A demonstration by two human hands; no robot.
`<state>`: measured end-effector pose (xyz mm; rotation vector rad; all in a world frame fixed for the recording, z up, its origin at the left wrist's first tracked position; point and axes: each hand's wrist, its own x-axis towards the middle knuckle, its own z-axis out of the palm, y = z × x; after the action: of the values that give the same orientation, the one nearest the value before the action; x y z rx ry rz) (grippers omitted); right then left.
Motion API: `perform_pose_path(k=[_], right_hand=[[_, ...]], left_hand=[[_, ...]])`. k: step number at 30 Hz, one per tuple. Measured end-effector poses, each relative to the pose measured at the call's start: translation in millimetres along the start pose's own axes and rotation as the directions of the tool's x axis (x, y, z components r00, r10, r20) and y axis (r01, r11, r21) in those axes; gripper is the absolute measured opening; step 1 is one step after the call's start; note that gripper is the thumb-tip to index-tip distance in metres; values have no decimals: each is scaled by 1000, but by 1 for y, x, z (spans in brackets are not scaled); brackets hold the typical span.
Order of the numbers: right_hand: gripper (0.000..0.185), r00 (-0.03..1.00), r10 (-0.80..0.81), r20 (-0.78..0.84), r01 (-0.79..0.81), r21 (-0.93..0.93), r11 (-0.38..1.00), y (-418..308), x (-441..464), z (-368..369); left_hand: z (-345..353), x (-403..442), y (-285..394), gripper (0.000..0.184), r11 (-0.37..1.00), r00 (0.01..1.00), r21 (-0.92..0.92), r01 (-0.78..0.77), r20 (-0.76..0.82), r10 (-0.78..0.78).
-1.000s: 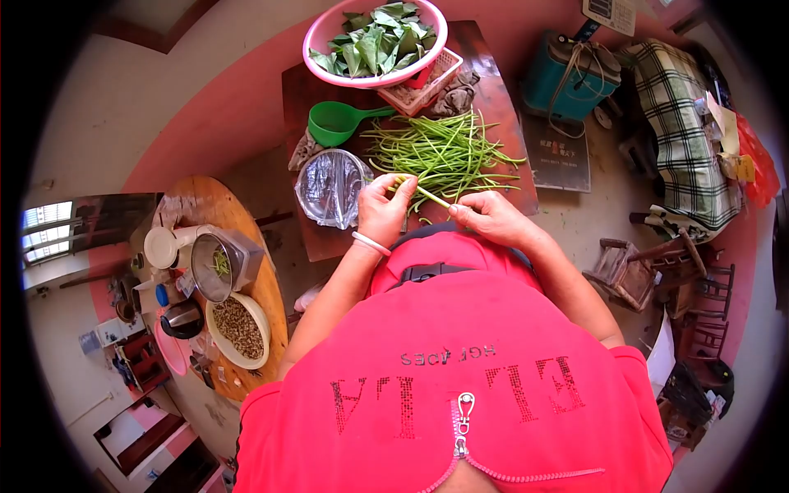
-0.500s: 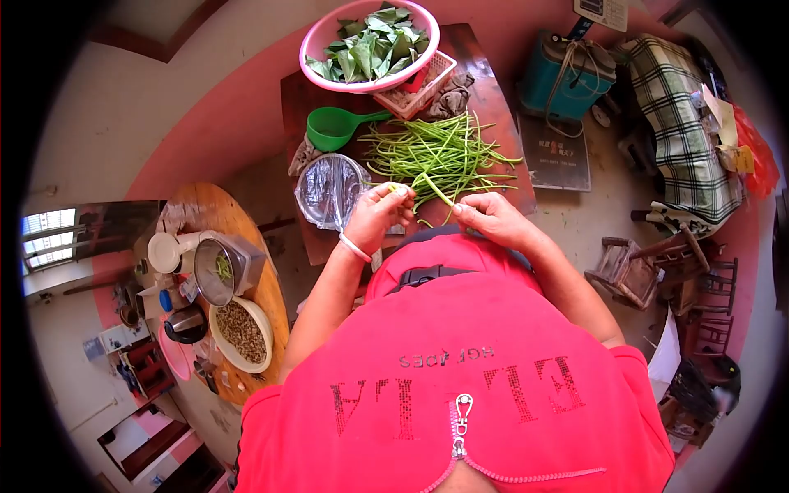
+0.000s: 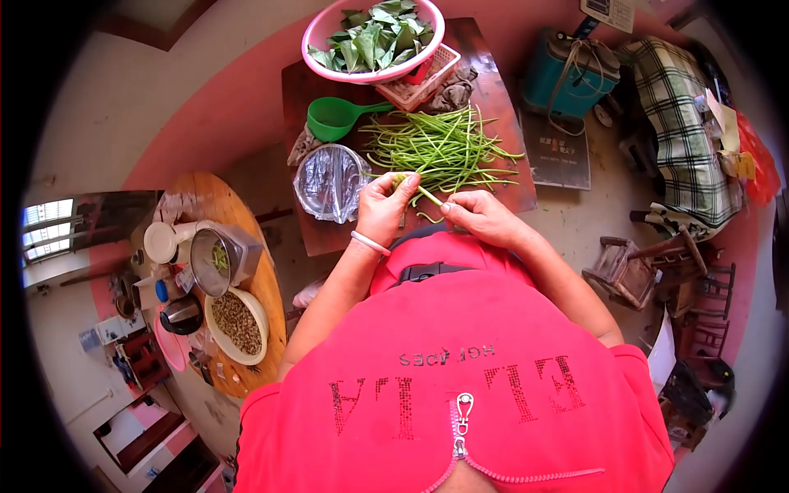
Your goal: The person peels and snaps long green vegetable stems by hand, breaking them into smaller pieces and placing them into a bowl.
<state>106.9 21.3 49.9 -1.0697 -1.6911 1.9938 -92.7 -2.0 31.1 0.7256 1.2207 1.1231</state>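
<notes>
A green stem (image 3: 428, 195) stretches between my two hands, just in front of the table's near edge. My left hand (image 3: 385, 207) pinches its left end, and my right hand (image 3: 478, 215) has its thumb and fingers closed on the right end. Just beyond them a loose pile of long green stems (image 3: 444, 148) lies on the dark red table (image 3: 516, 177). To the left of the pile sits a bowl covered in clear plastic (image 3: 330, 182), with a green ladle (image 3: 333, 117) behind it.
A pink basin of leaves (image 3: 438, 41) rests on a pink basket (image 3: 444, 68) at the table's back, beside a crumpled cloth (image 3: 454, 89). At left, a wooden table (image 3: 265, 287) holds a bowl of brown pieces (image 3: 238, 324). Small wooden chairs (image 3: 620, 275) stand at right.
Half a second ago my hands were farther apart, with the stem at my right hand. Now my left hand has come back right and grips its other end.
</notes>
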Motion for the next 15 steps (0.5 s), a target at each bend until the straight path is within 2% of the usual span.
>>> perform_pose_path(k=[1, 2, 3, 5, 6, 10, 15], right_hand=[[28, 1000, -1, -4, 1, 0, 1000, 0, 0, 1], [29, 1000, -22, -19, 22, -17, 1000, -1, 0, 4], [29, 998, -44, -34, 43, -35, 998, -1, 1, 5], [30, 997, -54, -55, 51, -62, 997, 0, 2, 6], [30, 995, -62, -72, 56, -89, 994, 1, 2, 6], [31, 996, -33, -87, 28, -58, 998, -3, 0, 6], [32, 993, -79, -92, 70, -102, 992, -4, 1, 7]], left_hand=[[-1, 4, -7, 13, 945, 973, 244, -218, -22, 230], [-2, 7, -13, 12, 785, 894, 472, -401, 13, 448], [1, 5, -8, 12, 784, 893, 472, -403, 17, 449], [9, -2, 9, 11, 535, 807, 713, -453, 73, 586], [11, -2, 11, 12, 501, 768, 700, -508, 105, 632], [15, -4, 16, 11, 465, 742, 719, -516, 104, 662], [14, -2, 14, 13, 430, 691, 716, -550, 101, 716]])
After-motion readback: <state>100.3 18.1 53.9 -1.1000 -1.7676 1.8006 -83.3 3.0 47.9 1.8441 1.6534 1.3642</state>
